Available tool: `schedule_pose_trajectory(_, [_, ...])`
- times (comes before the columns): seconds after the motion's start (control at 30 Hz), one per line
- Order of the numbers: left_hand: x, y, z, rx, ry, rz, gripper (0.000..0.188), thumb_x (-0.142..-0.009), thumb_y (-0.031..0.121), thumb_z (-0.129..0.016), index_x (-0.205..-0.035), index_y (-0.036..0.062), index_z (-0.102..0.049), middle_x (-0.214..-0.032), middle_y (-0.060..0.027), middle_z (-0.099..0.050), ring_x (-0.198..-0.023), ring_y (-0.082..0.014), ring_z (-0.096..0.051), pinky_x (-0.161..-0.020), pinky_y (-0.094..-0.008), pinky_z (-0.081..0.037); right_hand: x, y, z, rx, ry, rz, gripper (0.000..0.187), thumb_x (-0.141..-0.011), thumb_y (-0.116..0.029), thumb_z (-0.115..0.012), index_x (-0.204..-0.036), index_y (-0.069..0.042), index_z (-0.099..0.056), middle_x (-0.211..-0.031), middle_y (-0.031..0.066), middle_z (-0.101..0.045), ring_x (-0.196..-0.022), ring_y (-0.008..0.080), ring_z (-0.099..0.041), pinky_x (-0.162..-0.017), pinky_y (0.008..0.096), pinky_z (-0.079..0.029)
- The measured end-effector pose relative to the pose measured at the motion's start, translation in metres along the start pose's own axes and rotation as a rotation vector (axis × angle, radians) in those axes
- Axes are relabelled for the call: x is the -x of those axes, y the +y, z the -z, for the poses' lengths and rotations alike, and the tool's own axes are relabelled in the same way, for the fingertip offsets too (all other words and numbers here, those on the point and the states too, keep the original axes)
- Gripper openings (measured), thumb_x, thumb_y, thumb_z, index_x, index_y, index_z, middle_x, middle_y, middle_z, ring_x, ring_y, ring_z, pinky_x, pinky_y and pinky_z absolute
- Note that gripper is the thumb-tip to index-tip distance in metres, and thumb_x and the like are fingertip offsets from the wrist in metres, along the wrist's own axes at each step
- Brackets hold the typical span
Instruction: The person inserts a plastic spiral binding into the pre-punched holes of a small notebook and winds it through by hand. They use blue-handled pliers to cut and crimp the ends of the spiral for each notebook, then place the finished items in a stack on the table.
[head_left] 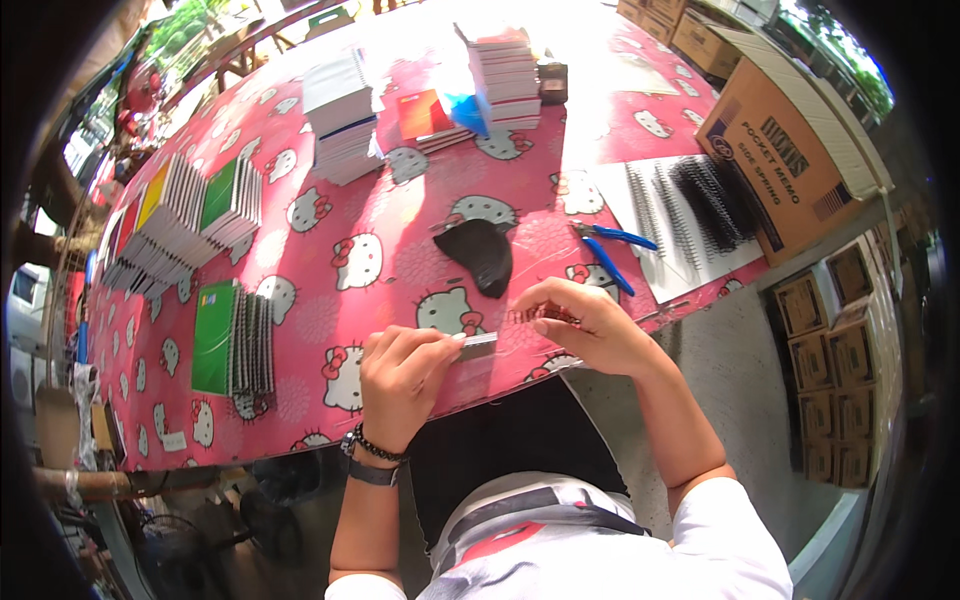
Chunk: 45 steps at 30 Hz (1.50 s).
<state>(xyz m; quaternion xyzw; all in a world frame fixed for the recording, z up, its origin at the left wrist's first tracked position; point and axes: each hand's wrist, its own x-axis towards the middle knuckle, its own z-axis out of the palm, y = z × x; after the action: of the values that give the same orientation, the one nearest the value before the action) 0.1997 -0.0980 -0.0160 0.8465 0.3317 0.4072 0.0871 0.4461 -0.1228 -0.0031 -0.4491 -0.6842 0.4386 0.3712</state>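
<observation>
Pink tablecloth (330, 210) under both hands (400, 375) (gripping a small notebook (478, 346)).

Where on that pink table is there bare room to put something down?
Bare cloth lies between the green spiral notebooks and the black curved pad. It is crowded by the black wire spirals, the blue pliers and the stacked notebooks.

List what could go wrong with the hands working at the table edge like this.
1. Both hands, left and right, hold the small notebook right at the table edge; if it slips, it may drop to the floor.
2. The spiral under the right fingertips looks thin and could poke or snag them.
3. The blue pliers lie near the right hand; a sweep of the wrist might knock them.
</observation>
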Motion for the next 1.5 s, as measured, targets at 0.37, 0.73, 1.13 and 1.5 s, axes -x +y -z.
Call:
schedule_pose_trajectory(0.37, [0.002,0.001,0.003,-0.001,0.011,0.025,0.015,-0.073,0.007,-0.072,-0.087,0.0118,-0.067,-0.080,0.0005,-0.065,-0.073,-0.0178,-0.058,-0.066,-0.0316,-0.040,-0.010,0.001,-0.018,0.094,0.116,0.178,0.018,-0.081,-0.001,-0.065,-0.098,-0.004,-0.062,-0.087,0.0056,-0.059,-0.077,0.0141,-0.059,-0.069,0.0268,-0.048])
schedule_pose_trajectory(0.73, [0.003,0.001,0.002,-0.016,0.024,0.029,0.016,-0.072,0.008,-0.073,-0.087,0.0122,-0.067,-0.080,0.0007,-0.065,-0.073,-0.0177,-0.058,-0.066,-0.0316,-0.040,-0.015,-0.004,-0.017,0.150,0.127,0.243,0.018,-0.078,0.001,-0.067,-0.095,-0.004,-0.065,-0.087,0.0060,-0.063,-0.083,0.0198,-0.061,-0.073,0.0299,-0.048])
schedule_pose_trajectory(1.13, [0.004,0.001,0.003,-0.014,0.011,0.046,0.017,-0.071,0.006,-0.073,-0.086,0.0106,-0.069,-0.082,-0.0008,-0.066,-0.073,-0.0181,-0.057,-0.066,-0.0309,-0.041,-0.015,0.001,-0.013,0.156,-0.104,0.200,0.025,-0.078,0.002,-0.063,-0.102,-0.004,-0.061,-0.091,0.0075,-0.062,-0.088,0.0224,-0.059,-0.075,0.0332,-0.049])
schedule_pose_trajectory(1.5, [-0.001,0.023,-0.007,-0.056,-0.040,0.086,0.027,-0.067,0.012,-0.076,-0.092,0.0113,-0.066,-0.085,-0.0022,-0.063,-0.079,-0.0219,-0.057,-0.072,-0.0352,-0.041,-0.012,-0.013,-0.012,0.394,-0.153,0.143,0.019,-0.086,-0.014,-0.061,-0.101,-0.003,-0.053,-0.087,0.0125,-0.058,-0.081,0.0304,-0.060,-0.068,0.0386,-0.048])
